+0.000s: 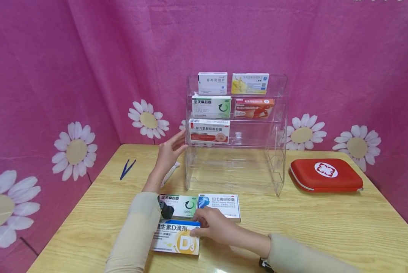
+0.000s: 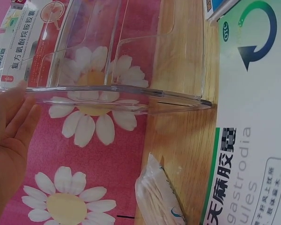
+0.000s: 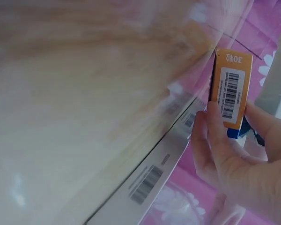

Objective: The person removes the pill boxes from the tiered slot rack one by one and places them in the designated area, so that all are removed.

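My right hand [image 1: 215,226] pinches the right end of a white, blue and orange vitamin D3 medicine box [image 1: 176,242] at the front of the table. The right wrist view shows the barcoded orange end of that box [image 3: 231,89] between thumb and fingers. Extended fingers of my left hand [image 1: 169,151] reach the left side of a clear tiered display rack [image 1: 238,163], beside a red and white medicine box [image 1: 209,131] on its third tier. Behind the D3 box lie a green and white box [image 1: 183,206] and a blue and white box [image 1: 227,204].
Two boxes stand on each upper tier, among them a red ibuprofen box [image 1: 254,109]. A red first-aid case [image 1: 326,176] lies right of the rack. Blue tweezers [image 1: 127,169] and a packet of cotton swabs [image 2: 158,194] lie to the left.
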Demonstrator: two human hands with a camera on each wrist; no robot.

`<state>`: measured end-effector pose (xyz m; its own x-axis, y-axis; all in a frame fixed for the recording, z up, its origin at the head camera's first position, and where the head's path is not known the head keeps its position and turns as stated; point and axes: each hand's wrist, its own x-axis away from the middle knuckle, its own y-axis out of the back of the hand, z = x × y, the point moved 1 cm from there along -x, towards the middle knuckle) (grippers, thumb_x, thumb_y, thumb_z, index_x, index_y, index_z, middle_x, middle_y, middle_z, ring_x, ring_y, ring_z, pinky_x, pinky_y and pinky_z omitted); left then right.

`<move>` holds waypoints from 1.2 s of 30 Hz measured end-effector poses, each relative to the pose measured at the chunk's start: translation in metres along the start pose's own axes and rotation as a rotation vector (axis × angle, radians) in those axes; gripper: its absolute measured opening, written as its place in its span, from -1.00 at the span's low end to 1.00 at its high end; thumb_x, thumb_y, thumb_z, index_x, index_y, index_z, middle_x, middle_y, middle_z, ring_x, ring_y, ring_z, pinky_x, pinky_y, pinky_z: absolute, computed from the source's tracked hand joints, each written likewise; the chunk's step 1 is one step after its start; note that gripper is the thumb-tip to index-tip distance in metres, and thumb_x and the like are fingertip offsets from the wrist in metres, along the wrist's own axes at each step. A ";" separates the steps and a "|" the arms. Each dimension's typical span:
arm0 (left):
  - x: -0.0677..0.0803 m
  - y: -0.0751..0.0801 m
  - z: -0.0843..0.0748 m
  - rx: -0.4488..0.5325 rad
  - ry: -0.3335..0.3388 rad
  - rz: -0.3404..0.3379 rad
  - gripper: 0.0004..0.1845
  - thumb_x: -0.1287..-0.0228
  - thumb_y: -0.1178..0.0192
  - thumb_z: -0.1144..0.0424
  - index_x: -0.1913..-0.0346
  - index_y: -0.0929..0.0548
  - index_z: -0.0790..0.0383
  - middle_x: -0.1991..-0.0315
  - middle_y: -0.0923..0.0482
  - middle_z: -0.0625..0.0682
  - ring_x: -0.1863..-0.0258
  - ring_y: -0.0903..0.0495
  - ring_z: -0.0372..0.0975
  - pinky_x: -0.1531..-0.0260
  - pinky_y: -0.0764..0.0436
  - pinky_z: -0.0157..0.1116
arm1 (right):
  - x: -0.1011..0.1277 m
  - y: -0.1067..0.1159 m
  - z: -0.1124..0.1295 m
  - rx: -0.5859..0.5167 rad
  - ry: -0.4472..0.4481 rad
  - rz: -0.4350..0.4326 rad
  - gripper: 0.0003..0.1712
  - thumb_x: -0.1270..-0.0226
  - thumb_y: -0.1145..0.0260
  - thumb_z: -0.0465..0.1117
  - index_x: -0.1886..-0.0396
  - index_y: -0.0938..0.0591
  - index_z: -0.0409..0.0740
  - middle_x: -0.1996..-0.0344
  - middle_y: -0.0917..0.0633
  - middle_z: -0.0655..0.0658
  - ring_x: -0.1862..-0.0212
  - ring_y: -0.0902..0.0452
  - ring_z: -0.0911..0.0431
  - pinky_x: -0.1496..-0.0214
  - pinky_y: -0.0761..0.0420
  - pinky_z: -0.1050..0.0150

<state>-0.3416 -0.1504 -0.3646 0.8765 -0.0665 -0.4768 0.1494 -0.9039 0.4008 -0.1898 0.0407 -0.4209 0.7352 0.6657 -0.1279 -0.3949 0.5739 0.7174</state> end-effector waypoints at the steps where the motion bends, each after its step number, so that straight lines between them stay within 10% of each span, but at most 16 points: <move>1: 0.000 0.000 0.000 0.000 -0.001 -0.001 -0.42 -0.27 -0.27 0.38 -0.37 -0.44 0.19 -0.21 -0.57 0.21 -0.17 -0.62 0.01 -0.18 -0.65 -0.24 | -0.001 -0.001 0.001 0.003 -0.003 0.003 -0.71 -0.18 -0.46 -0.09 0.26 -0.64 -0.20 0.54 -0.54 -0.02 0.44 -0.28 0.38 0.44 -0.36 0.57; 21: 0.001 0.000 0.000 -0.020 -0.001 -0.007 -0.42 -0.27 -0.27 0.38 -0.37 -0.44 0.17 -0.20 -0.58 0.21 -0.17 -0.63 0.00 -0.18 -0.65 -0.25 | -0.009 -0.010 0.006 0.188 0.049 -0.046 -0.77 -0.26 -0.40 -0.17 0.24 -0.66 -0.27 0.41 -0.65 -0.09 0.41 -0.34 0.35 0.42 -0.46 0.56; 36: 0.002 0.000 0.000 -0.021 0.004 0.005 -0.41 -0.29 -0.26 0.37 -0.38 -0.42 0.15 -0.24 -0.55 0.18 -0.21 -0.60 -0.03 -0.20 -0.64 -0.25 | -0.019 0.068 -0.014 0.197 0.051 -0.396 -0.63 -0.29 -0.37 -0.11 -0.02 -0.62 -0.19 0.09 -0.69 -0.16 0.08 -0.66 -0.04 0.02 -0.76 0.06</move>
<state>-0.3399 -0.1503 -0.3655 0.8793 -0.0694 -0.4712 0.1544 -0.8944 0.4197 -0.2378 0.0735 -0.3794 0.7786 0.4379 -0.4495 0.0280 0.6913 0.7220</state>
